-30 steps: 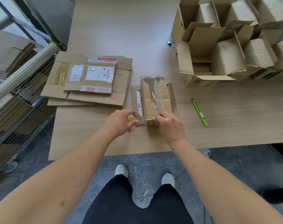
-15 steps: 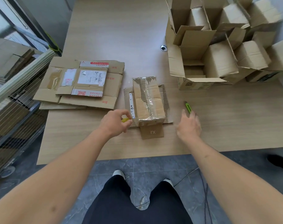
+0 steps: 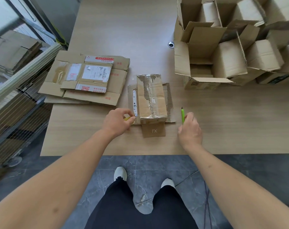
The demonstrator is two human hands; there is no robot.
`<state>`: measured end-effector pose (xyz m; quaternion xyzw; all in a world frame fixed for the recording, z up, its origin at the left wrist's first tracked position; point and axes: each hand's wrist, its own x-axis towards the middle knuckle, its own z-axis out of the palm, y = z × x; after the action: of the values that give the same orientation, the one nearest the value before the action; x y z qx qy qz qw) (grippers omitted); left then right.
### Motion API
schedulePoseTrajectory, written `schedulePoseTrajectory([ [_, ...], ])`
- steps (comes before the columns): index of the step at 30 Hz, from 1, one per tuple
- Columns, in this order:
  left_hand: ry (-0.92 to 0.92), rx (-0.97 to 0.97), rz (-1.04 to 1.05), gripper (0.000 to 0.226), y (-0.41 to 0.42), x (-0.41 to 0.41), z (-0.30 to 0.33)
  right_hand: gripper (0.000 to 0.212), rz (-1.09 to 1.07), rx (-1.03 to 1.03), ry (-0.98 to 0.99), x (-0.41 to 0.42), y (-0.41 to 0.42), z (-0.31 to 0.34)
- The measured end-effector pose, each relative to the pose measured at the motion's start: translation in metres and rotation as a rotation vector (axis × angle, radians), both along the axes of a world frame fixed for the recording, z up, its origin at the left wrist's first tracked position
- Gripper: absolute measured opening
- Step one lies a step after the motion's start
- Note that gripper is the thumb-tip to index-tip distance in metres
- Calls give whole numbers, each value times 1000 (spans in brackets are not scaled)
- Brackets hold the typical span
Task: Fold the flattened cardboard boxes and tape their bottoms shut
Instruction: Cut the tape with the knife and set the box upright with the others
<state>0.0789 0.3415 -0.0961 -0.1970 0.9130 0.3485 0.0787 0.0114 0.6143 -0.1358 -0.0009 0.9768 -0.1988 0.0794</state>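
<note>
From the head view, the box I was working on (image 3: 151, 98) stood near the front edge of the surface (image 3: 124, 27), bottom up, with clear tape run along its seam and its flaps splayed flat beneath it. My left hand (image 3: 117, 122) had its fingers curled in a grip on something small and yellow (image 3: 127, 119) at the box's near left corner; what it was I could not tell. My right hand (image 3: 190, 129) closed its grip round the green cutter (image 3: 183, 115) just right of the box. I judged this bottom nearly sealed, the tape perhaps still to be cut. Finished boxes (image 3: 229, 60) crowded the far right corner, and a stack of flattened boxes (image 3: 87, 80) waited by the left edge
</note>
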Motion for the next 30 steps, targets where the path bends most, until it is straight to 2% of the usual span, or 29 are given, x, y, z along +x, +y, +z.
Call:
schedulePoseTrajectory([
  [5, -10, 44, 16, 11, 4, 2, 7, 29, 210, -318, 265, 17, -29, 26],
  [10, -11, 26, 46, 9, 1, 2, 10, 28, 445, -397, 242, 42, -63, 21],
  [19, -59, 145, 70, 11, -11, 6, 7, 14, 341, -399, 172, 69, -84, 2],
  [22, -66, 136, 71, 11, -12, 7, 6, 21, 326, -417, 157, 70, -90, 0],
  [27, -59, 136, 60, 11, -13, 6, 5, 18, 349, -422, 166, 76, -98, -2],
  [30, -49, 135, 55, 11, -13, 6, 5, 30, 342, -374, 185, 79, -102, -4],
])
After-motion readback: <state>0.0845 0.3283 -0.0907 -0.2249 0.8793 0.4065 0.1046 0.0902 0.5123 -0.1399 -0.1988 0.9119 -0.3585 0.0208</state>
